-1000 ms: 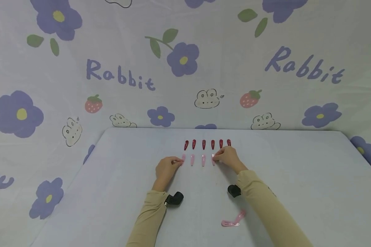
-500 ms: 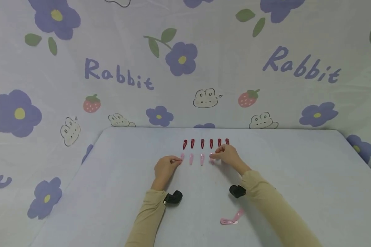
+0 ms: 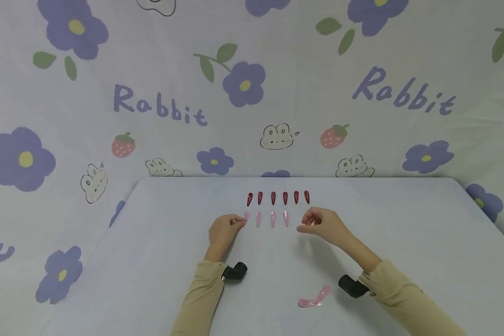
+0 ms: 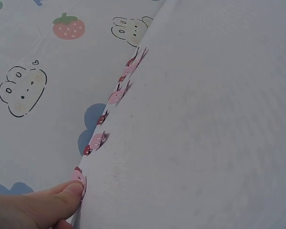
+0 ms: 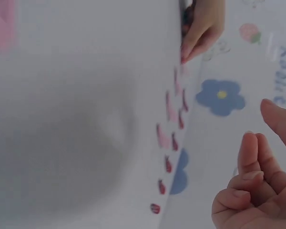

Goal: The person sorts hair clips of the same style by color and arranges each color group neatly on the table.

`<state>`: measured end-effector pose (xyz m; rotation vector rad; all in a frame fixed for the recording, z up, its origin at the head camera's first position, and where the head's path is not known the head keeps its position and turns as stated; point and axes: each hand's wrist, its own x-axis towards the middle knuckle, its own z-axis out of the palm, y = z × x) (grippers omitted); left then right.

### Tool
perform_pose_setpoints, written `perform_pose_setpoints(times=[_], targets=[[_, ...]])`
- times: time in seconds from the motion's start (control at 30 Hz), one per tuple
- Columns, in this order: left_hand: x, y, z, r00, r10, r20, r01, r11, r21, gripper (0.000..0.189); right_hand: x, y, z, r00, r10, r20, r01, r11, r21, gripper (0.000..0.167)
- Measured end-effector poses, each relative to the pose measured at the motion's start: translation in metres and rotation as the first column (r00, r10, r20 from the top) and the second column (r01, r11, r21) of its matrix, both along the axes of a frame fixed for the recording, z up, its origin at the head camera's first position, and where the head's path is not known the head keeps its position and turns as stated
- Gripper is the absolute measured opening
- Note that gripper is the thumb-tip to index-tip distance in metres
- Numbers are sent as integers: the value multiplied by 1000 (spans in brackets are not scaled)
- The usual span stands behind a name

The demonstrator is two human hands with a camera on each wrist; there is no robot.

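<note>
My left hand (image 3: 224, 233) pinches the leftmost pink hair clip (image 3: 246, 216) in a row on the white table. The left wrist view shows thumb and fingertip on this pink hair clip (image 4: 79, 176). To its right lie three more, among them a middle pink clip (image 3: 273, 219) and an end pink clip (image 3: 286, 218). Behind them runs a row of several dark red hair clips, one red clip (image 3: 273, 198) near the middle. My right hand (image 3: 325, 226) hovers right of the pink row, fingers loosely bent and holding nothing; the right wrist view shows bare fingertips (image 5: 249, 143).
Two loose pink clips (image 3: 311, 303) lie at an angle to each other nearer the front, left of the right forearm. A printed cloth (image 3: 235, 130) with flowers and rabbits hangs behind the far table edge. Black wrist cameras (image 3: 353, 286) stick out from the sleeves.
My right hand has let go of the fourth pink clip and moved right and back toward me, uncovering the rightmost red clips. The left hand stays on its clip.
</note>
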<state>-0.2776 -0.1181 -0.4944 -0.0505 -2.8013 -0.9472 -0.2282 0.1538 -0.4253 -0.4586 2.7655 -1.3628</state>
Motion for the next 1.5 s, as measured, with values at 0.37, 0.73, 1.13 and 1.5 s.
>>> perform_pose_setpoints(times=[0.37,0.73,1.13,1.5], targets=[[0,-1,-2,1000,16,-1,-16,1000,-6,17,85,3,-21,991,114,-71,-113,993,18,14],[0,4,-2,1000,9,2,-9,1000,-8,16,111,-1,-48,988,148,-49,-141,983,122,25],[2,-1,-6,999,28,-22,-29,999,-21,16,109,-8,-54,972,228,-56,-222,970,103,16],[0,-2,-4,999,7,-35,-8,1000,-19,15,110,-9,-53,974,199,-106,-186,975,119,12]])
